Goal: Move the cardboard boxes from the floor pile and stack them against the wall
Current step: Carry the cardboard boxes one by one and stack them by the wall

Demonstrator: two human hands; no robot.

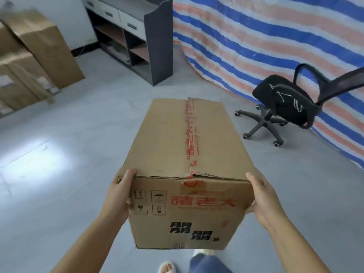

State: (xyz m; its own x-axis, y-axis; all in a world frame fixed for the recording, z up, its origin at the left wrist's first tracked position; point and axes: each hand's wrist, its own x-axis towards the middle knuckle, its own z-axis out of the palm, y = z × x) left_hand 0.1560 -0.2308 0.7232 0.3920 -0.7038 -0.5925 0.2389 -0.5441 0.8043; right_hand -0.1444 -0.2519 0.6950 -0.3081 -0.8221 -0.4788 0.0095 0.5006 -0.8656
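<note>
Long brown cardboard box [185, 170] carried between your 2 hands above the floor [69, 154], red printed tape along its top seam, red and black characters on the near end, your left hand [118, 196] gripping its left corner, your right hand [263, 201] gripping the right, stacked boxes [29, 62] far left of your left hand.

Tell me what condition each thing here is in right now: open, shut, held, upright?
Carried cardboard box: taped shut, held off the floor, worn at the near top edge.
Left hand: grips the box's left near corner.
Right hand: grips the box's right near corner.
Stacked boxes: closed, piled by the wall.
Drawers of the shelf unit: shut.
Office chair: upright, unoccupied.
</note>
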